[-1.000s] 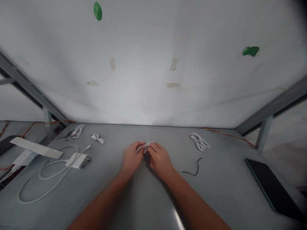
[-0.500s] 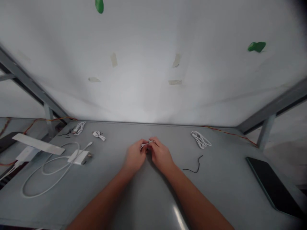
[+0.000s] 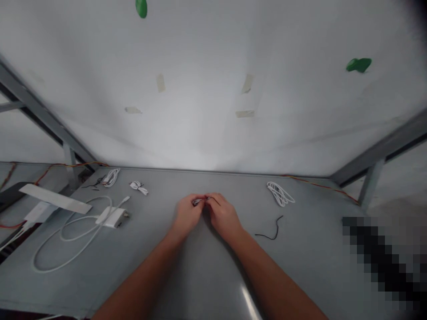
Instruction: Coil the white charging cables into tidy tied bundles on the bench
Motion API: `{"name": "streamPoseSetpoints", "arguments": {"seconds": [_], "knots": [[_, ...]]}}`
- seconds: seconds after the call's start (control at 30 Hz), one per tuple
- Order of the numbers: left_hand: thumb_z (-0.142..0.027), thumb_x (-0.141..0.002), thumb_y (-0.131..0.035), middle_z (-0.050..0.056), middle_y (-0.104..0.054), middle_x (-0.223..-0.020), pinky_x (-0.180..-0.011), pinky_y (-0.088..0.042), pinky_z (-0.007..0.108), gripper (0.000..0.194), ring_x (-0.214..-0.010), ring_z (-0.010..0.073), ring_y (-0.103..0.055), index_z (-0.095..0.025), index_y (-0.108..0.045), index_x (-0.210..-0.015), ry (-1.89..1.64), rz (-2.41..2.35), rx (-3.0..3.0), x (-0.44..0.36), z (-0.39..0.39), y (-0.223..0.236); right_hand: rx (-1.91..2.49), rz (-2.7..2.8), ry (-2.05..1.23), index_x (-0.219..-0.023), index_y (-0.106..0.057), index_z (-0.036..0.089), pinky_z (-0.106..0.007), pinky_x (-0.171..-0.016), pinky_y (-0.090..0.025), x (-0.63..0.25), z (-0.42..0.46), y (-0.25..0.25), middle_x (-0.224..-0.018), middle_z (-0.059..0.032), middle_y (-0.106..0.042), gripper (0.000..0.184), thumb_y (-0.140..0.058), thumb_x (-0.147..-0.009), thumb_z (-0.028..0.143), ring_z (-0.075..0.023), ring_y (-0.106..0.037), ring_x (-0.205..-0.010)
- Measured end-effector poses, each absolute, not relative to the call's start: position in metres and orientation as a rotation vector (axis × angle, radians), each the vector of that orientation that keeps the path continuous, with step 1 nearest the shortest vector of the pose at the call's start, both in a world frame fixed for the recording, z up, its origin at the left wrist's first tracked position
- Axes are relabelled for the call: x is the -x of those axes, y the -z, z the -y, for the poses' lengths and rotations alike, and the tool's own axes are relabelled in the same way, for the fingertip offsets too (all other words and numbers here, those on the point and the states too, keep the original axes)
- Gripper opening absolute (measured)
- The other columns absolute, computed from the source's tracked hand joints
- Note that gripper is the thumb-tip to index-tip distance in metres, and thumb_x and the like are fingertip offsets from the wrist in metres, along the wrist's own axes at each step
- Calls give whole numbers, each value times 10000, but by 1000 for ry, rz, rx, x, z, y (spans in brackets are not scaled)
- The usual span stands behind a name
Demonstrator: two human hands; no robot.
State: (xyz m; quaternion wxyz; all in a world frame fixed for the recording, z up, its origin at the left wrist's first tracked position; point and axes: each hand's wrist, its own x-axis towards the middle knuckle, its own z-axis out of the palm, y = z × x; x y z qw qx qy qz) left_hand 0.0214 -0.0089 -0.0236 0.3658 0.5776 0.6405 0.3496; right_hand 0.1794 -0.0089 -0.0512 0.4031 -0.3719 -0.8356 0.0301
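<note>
Close together over the middle of the grey table, my left hand (image 3: pixel 189 213) and my right hand (image 3: pixel 223 215) meet at the fingertips. The left fingers are closed round a small coiled white cable (image 3: pixel 196 202), mostly hidden by them. A thin black twist tie (image 3: pixel 216 201) shows at the pinched fingertips of the right hand; how far it wraps the cable is hidden. To the right of my hands lie a loose coil of white cable (image 3: pixel 279 194) and a loose black twist tie (image 3: pixel 275 231). A tied white cable bundle (image 3: pixel 138 187) rests to their left.
At the far left edge lies another coiled white cable (image 3: pixel 112 178) beside black ties (image 3: pixel 96 182). Nearer stands a white charger (image 3: pixel 111 218) with a long looped cable (image 3: pixel 63 266). A pale flat strip (image 3: pixel 55 198) lies left; a pixelated dark area covers the right. A white wall (image 3: pixel 207 133) rises behind.
The right fingers have moved in against the left fingertips, and less of the white cable shows. The view has shifted slightly; the things on the table stay in place.
</note>
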Motion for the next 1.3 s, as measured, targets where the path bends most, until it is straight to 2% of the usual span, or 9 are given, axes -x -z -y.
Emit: {"name": "streamPoseSetpoints", "arguments": {"seconds": [0.2,0.47,0.73,0.8,0.93,1.07,1.17,1.23,1.3], "knots": [[-85,-932,-612,86,-813,-1070,-920,-576,324,233,-990,201,-754,-183,-811,-1004,-967,-1665,-1578,-27,15,22,992,2157,-3,-992,-727,189,-344,-839,-586,-178,9,52,-986,-105,-749,309,-516,-910,-21,-227,-682,-905],[-41,-926,-546,84,-766,-1035,-896,-566,330,288,-946,200,-730,-183,-790,-984,-914,-1727,-1777,-32,22,17,886,2228,70,-1012,-721,152,-325,-807,-566,-182,10,41,-1017,-112,-746,303,-506,-913,-37,-231,-655,-911],[21,-844,-560,80,-711,-1052,-950,-551,341,333,-1011,209,-689,-177,-736,-1045,-883,-1654,-1986,-32,28,20,1055,2235,112,-967,-722,165,-331,-729,-514,-182,15,36,-905,-97,-712,254,-553,-871,1,-240,-623,-846],[12,-865,-550,73,-697,-1048,-931,-549,332,309,-993,203,-683,-183,-722,-1032,-835,-1630,-2039,-31,29,19,1109,2202,54,-946,-727,177,-332,-732,-503,-181,18,33,-890,-100,-705,248,-555,-862,19,-239,-623,-841],[-46,-961,-496,66,-681,-1081,-907,-546,313,285,-972,190,-682,-202,-712,-1063,-772,-1584,-2155,-27,29,22,1246,1949,-289,-893,-734,201,-324,-730,-490,-181,21,28,-864,-82,-715,222,-551,-870,77,-214,-642,-807],[-94,-1002,-484,63,-675,-1142,-914,-548,304,311,-975,180,-689,-238,-710,-1160,-729,-1501,-2261,-25,26,28,1347,1478,-935,-763,-693,213,-308,-630,-480,-186,16,25,-698,-25,-699,51,-678,-806,237,-181,-618,-652],[-125,-1019,-486,59,-675,-1158,-913,-555,303,313,-960,178,-694,-259,-706,-1197,-732,-1429,-2318,-24,25,32,1235,1056,-1398,-827,-665,213,-280,-512,-447,-193,11,21,-591,25,-644,223,-800,-657,262,-167,-582,-546],[-141,-1025,-497,57,-681,-1176,-916,-561,301,307,-967,179,-701,-269,-701,-1215,-759,-1369,-2347,-23,24,35,1122,862,-1580,-894,-656,210,-258,-492,-444,-200,8,20,-617,25,-671,379,-843,-565,189,-164,-606,-554],[-145,-1028,-508,57,-688,-1223,-934,-566,300,321,-1000,180,-708,-283,-688,-1255,-802,-1312,-2370,-22,24,37,1047,740,-1732,-894,-662,202,-237,-481,-442,-205,5,20,-662,8,-701,428,-852,-519,125,-151,-621,-563]]}}
